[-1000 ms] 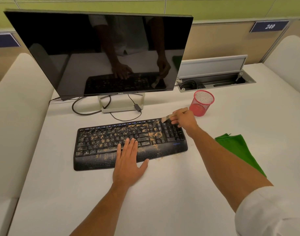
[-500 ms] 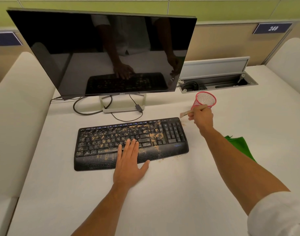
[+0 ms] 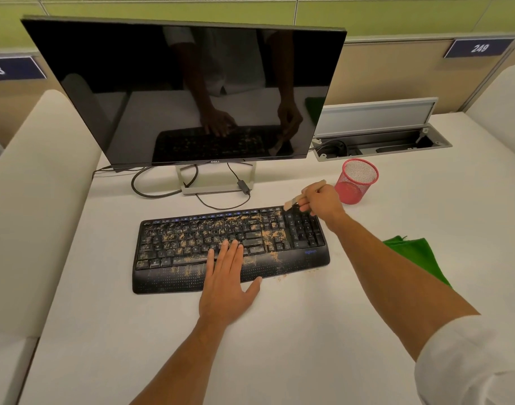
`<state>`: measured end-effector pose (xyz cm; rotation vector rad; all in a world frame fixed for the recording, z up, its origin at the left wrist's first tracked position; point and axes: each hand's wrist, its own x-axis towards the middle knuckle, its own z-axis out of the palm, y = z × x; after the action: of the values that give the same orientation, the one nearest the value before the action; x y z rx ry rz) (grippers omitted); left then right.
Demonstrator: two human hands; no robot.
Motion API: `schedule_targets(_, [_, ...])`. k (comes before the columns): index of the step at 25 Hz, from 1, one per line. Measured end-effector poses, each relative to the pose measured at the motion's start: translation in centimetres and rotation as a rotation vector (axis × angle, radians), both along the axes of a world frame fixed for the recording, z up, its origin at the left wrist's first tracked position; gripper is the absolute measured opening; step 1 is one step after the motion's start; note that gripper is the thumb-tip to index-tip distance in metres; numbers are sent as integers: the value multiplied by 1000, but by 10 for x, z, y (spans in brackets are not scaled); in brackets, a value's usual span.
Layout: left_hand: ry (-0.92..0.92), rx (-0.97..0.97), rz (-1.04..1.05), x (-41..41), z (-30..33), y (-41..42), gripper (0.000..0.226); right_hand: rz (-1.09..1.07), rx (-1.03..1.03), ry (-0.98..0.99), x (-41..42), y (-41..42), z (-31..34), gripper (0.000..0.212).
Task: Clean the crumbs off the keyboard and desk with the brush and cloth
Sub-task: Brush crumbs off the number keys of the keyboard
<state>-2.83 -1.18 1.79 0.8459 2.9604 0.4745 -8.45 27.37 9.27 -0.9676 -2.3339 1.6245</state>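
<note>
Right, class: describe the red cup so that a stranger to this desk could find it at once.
Start at the big black monitor at the back of the white desk. Just past its lower right corner, in front of the open cable box, stands the cup. It is the only red thing there, made of wire mesh.

A wide white desk (image 3: 279,346) holds everything. A black keyboard (image 3: 192,276) dotted with tan crumbs lies flat in the middle. Behind the keyboard stands a big dark monitor (image 3: 177,83) on a silver foot, with black cables (image 3: 151,194) looping beside it. To the right of the keyboard lies a folded green cloth (image 3: 417,255). Behind and right of the keyboard stands a red mesh cup (image 3: 357,181). A few crumbs (image 3: 282,276) lie just in front of the keyboard.
</note>
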Motion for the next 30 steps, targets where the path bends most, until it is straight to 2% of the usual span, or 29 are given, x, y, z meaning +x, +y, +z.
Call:
schedule_targets(5, [11, -1, 0, -1, -1, 0, 84, -154, 76, -40, 15, 38, 1, 30])
schedule_targets(9, [7, -24, 0, -1, -2, 0, 85, -243, 101, -44, 27, 54, -4, 36])
schedule_targets(13, [2, -20, 2, -1, -2, 0, 85, -142, 44, 50, 35, 50, -3, 28])
schedule_targets(22, [6, -35, 4, 0, 0, 0, 85, 6, 140, -10, 59, 46, 2, 33])
schedule_targets(30, [23, -28, 1, 0, -2, 0, 84, -1, 66, -12, 115, 32, 7, 18])
